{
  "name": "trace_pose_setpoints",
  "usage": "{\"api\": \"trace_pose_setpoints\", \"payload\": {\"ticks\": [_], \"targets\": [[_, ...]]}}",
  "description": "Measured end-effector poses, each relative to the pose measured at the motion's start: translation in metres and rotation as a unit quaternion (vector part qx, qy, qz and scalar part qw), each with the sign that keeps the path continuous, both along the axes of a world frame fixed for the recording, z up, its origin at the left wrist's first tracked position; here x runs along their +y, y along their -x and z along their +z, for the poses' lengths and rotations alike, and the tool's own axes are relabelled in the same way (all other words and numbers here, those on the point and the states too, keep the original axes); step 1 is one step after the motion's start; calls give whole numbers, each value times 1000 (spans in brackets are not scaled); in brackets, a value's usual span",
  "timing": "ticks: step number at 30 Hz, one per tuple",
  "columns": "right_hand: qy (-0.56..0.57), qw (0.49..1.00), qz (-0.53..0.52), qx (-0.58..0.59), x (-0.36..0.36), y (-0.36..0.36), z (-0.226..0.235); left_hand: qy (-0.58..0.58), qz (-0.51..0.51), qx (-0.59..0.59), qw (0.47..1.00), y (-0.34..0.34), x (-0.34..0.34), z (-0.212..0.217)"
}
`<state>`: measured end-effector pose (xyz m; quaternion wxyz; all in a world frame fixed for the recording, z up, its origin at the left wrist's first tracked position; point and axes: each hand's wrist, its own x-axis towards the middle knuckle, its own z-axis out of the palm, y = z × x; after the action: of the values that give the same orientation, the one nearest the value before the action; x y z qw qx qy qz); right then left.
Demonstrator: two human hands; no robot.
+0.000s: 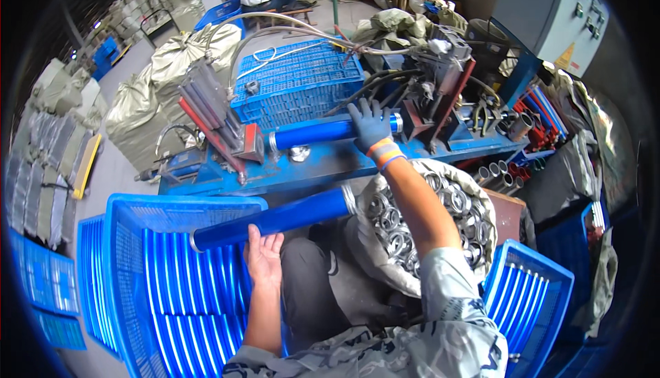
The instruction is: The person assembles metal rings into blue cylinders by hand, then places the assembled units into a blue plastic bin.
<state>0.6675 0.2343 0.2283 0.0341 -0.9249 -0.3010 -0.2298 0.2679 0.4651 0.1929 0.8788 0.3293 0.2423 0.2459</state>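
My right hand (372,129), in a dark grey glove with an orange cuff, is closed over a blue metal tube (313,135). That tube lies level between two clamp fixtures on the blue bench, with silvery collars at its ends. My bare left hand (265,256) is palm up with fingers stretched out, its thumb at the lower edge of a second blue tube (285,217). This tube slants up to the right above the left crate and has a silver ring (349,200) on its right end. Whether the left palm bears its weight is unclear.
A blue crate (185,203) of stacked blue tubes stands at left. A sack (485,203) of metal rings sits below my right arm, with another tube crate (564,282) at lower right. Beyond the bench (275,180) are an upturned blue crate (302,69), hoses and a seated person.
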Motion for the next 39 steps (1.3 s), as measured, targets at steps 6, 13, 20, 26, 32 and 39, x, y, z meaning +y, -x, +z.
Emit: {"api": "trace_pose_setpoints", "payload": {"ticks": [6, 13, 20, 26, 32, 39], "targets": [[-108, 975, 69, -180, 2, -7, 71, -35, 10, 32, 999, -32, -21, 19], [-468, 882, 28, 44, -146, 132, 264, -6, -70, -47, 996, -269, -108, 33], [-649, 740, -89, 151, -363, 280, 184, -20, -40, 122, 992, -379, -62, -47], [-600, 738, -293, 95, -533, 413, 94, -24, -71, 145, 987, -380, -71, -69], [-593, 702, -395, 10, -546, 509, 47, -57, -175, 99, 978, -407, 18, -111], [-492, 744, -451, 42, -563, 591, -65, -55, -271, 192, 942, -380, 37, -96]]}}
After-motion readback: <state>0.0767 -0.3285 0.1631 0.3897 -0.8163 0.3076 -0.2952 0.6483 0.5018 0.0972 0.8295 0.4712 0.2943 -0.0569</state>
